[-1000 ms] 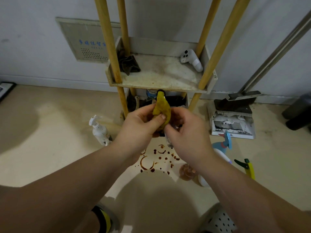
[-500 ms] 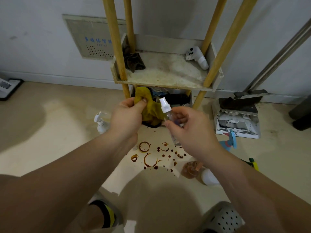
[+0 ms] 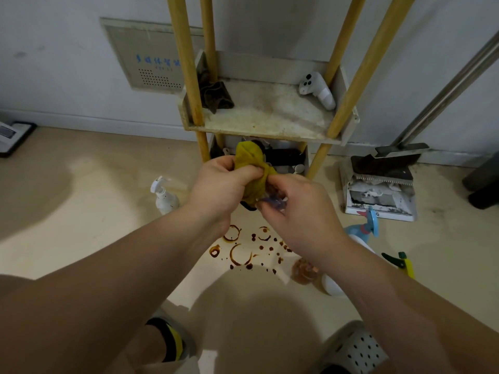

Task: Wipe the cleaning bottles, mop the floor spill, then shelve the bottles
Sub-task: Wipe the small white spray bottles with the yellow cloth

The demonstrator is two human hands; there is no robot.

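Note:
My left hand (image 3: 218, 184) grips a yellow cloth (image 3: 249, 168), which is wrapped over a small clear spray bottle (image 3: 272, 203). My right hand (image 3: 299, 209) holds that bottle by its lower part; its top is hidden under the cloth. Both hands are above a brown spill (image 3: 247, 249) of rings and drops on the beige floor. A white pump bottle (image 3: 163, 197) stands on the floor to the left. A blue-and-white spray bottle (image 3: 364, 230) and a yellow-green sprayer (image 3: 402, 261) lie to the right. An amber bottle (image 3: 306, 271) lies by the spill.
A wooden shelf rack (image 3: 270, 130) stands straight ahead against the wall, with a dark rag (image 3: 216, 95) and a white controller (image 3: 318, 89) on its tray. A dustpan and broom (image 3: 383, 184) sit at the right. My feet (image 3: 356, 346) are at the bottom edge.
The cloth, held beside the bottle half a second ago, now covers the bottle's white top again. Both hands have come closer together.

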